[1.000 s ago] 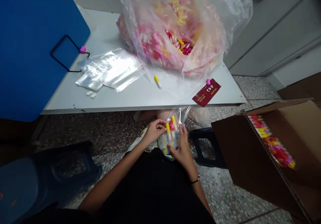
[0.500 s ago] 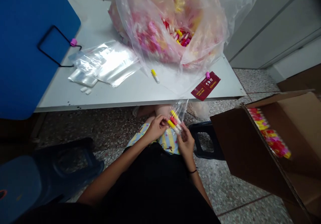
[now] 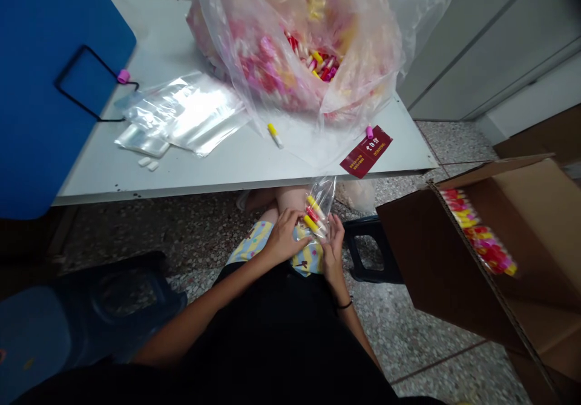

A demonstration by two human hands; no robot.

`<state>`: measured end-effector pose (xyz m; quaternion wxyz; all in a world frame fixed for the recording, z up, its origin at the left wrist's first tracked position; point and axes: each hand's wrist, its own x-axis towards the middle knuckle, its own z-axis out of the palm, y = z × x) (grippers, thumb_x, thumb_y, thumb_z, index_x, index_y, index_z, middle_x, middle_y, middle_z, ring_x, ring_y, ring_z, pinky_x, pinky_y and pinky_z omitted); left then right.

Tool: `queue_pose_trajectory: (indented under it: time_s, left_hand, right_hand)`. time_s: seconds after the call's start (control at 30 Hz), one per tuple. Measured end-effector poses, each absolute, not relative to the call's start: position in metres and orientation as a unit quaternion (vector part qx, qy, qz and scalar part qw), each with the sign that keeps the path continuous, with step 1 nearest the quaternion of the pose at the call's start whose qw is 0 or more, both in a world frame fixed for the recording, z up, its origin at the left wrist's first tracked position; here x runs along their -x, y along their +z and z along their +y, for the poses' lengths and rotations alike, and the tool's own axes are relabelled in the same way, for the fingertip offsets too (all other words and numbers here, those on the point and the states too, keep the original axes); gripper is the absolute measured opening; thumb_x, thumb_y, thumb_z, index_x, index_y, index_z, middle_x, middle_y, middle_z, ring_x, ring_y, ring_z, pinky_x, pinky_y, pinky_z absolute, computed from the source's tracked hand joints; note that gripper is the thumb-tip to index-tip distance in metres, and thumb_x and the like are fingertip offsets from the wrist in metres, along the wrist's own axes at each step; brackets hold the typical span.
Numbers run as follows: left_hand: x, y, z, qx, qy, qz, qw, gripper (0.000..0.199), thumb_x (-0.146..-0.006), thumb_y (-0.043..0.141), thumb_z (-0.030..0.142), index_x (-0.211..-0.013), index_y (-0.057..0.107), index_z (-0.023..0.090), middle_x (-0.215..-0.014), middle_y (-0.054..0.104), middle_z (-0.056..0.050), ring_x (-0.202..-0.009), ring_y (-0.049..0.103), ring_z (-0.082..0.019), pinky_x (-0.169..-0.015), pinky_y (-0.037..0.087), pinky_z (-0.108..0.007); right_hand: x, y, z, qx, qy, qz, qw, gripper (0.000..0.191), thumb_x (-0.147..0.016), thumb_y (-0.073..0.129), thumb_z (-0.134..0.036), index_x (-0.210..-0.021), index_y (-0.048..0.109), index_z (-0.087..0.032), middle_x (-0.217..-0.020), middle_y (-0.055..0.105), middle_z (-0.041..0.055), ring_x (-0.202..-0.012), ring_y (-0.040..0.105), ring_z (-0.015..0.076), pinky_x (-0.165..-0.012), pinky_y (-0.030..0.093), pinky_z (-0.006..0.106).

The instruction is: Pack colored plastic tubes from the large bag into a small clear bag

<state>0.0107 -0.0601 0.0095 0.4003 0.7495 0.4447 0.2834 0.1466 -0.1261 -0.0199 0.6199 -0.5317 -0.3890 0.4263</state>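
Well, from the head camera, the person's left hand [image 3: 285, 238] and right hand [image 3: 334, 252] sit close together above a patterned lap [image 3: 252, 244], both grips narrow on a small clear plastic bag [image 3: 323, 192], which holds yellow-capped and red-capped tubes [image 3: 313, 214] and sits just below the front edge of a white counter [image 3: 218, 175]. The thin film looks light and slippery, the tubes stiff, so the firmest hold seems to be through the film around them. Beyond, a large clear plastic sack of pink and yellow tubes [image 3: 290, 48] sits on the counter; to the right, an open brown cardboard box [image 3: 431, 272] holds more.
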Motion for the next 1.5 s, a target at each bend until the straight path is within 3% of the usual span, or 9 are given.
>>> queue_pose_trajectory:
  time_s: [0.1, 0.2, 0.4, 0.5, 0.67, 0.83, 1.03, 1.17, 1.5]
  left_hand:
    - [-0.012, 0.007, -0.063, -0.730, 0.283, 0.423, 0.456, 0.052, -0.070, 0.064, 0.016, -0.118, 0.045, 0.018, -0.100, 0.056, -0.005, -0.090, 0.054, -0.019, -0.079, 0.044, -0.028]
    - [-0.012, 0.008, -0.066, -0.689, 0.279, 0.417, 0.523, 0.047, -0.075, 0.055, 0.011, -0.119, 0.044, 0.018, -0.085, 0.059, -0.001, -0.076, 0.056, -0.014, -0.073, 0.044, -0.025]
    - [-0.012, 0.012, -0.068, -0.648, 0.282, 0.429, 0.563, 0.023, -0.072, 0.060, 0.014, -0.095, 0.058, 0.015, -0.078, 0.061, -0.001, -0.073, 0.057, -0.014, -0.068, 0.045, -0.024]
    - [-0.009, 0.014, -0.064, -0.645, 0.269, 0.429, 0.572, 0.026, -0.070, 0.061, 0.013, -0.096, 0.059, 0.015, -0.079, 0.062, -0.001, -0.073, 0.057, -0.014, -0.069, 0.045, -0.024]
    - [0.000, 0.018, -0.055, -0.566, 0.269, 0.406, 0.665, 0.039, -0.068, 0.065, 0.018, -0.106, 0.056, 0.016, -0.097, 0.063, -0.005, -0.079, 0.058, -0.013, -0.074, 0.047, -0.025]
    - [0.003, 0.015, -0.050, -0.472, 0.299, 0.438, 0.704, 0.023, -0.072, 0.063, 0.029, -0.089, 0.061, 0.013, -0.087, 0.064, -0.004, -0.080, 0.062, -0.015, -0.080, 0.048, -0.028]
    - [0.000, 0.010, -0.051, -0.499, 0.307, 0.434, 0.684, 0.023, -0.072, 0.064, 0.030, -0.088, 0.062, 0.014, -0.087, 0.064, -0.004, -0.083, 0.061, -0.016, -0.080, 0.048, -0.028]
    - [-0.001, 0.007, -0.051, -0.522, 0.307, 0.421, 0.675, 0.021, -0.075, 0.062, 0.029, -0.090, 0.061, 0.014, -0.089, 0.063, -0.004, -0.085, 0.061, -0.016, -0.080, 0.047, -0.027]
    - [-0.002, 0.001, -0.051, -0.531, 0.321, 0.432, 0.654, 0.019, -0.077, 0.060, 0.030, -0.087, 0.064, 0.013, -0.088, 0.066, -0.006, -0.086, 0.061, -0.018, -0.083, 0.046, -0.028]
  right_hand:
    - [-0.146, -0.021, -0.121, 0.527, 0.442, -0.346, 0.638, 0.067, -0.084, 0.050, -0.038, -0.139, 0.015, -0.022, -0.149, 0.019, 0.0160, -0.134, 0.030, 0.0235, -0.109, 0.026, 0.046]
    - [-0.145, -0.021, -0.118, 0.544, 0.457, -0.300, 0.637, 0.063, -0.084, 0.050, -0.039, -0.136, 0.020, -0.021, -0.146, 0.027, 0.0166, -0.131, 0.035, 0.0227, -0.109, 0.026, 0.047]
    - [-0.147, -0.021, -0.109, 0.566, 0.435, -0.305, 0.630, 0.058, -0.080, 0.053, -0.029, -0.131, 0.028, -0.021, -0.136, 0.041, 0.0164, -0.121, 0.047, 0.0228, -0.101, 0.038, 0.047]
    - [-0.150, -0.011, -0.108, 0.620, 0.309, -0.409, 0.594, 0.046, -0.080, 0.052, -0.023, -0.124, 0.040, -0.019, -0.132, 0.043, 0.0153, -0.121, 0.046, 0.0236, -0.098, 0.041, 0.044]
    - [-0.154, 0.006, -0.113, 0.655, 0.098, -0.591, 0.461, 0.009, -0.081, 0.055, -0.021, -0.087, 0.061, -0.018, -0.132, 0.043, 0.0119, -0.127, 0.038, 0.0274, -0.103, 0.034, 0.047]
    - [-0.151, 0.004, -0.117, 0.635, 0.093, -0.658, 0.395, 0.016, -0.081, 0.055, -0.023, -0.096, 0.059, -0.019, -0.138, 0.038, 0.0115, -0.132, 0.029, 0.0285, -0.104, 0.033, 0.050]
    - [-0.146, 0.003, -0.116, 0.652, 0.159, -0.657, 0.344, 0.032, -0.081, 0.055, -0.030, -0.109, 0.050, -0.016, -0.143, 0.031, 0.0155, -0.134, 0.025, 0.0284, -0.104, 0.032, 0.049]
    - [-0.144, 0.003, -0.112, 0.674, 0.165, -0.651, 0.309, 0.030, -0.084, 0.049, -0.030, -0.110, 0.050, -0.015, -0.143, 0.031, 0.0163, -0.134, 0.025, 0.0288, -0.103, 0.032, 0.049]
    - [-0.153, 0.008, -0.111, 0.610, 0.232, -0.707, 0.272, 0.029, -0.085, 0.043, -0.020, -0.109, 0.059, -0.022, -0.150, 0.020, 0.0044, -0.140, 0.007, 0.0276, -0.107, 0.023, 0.052]
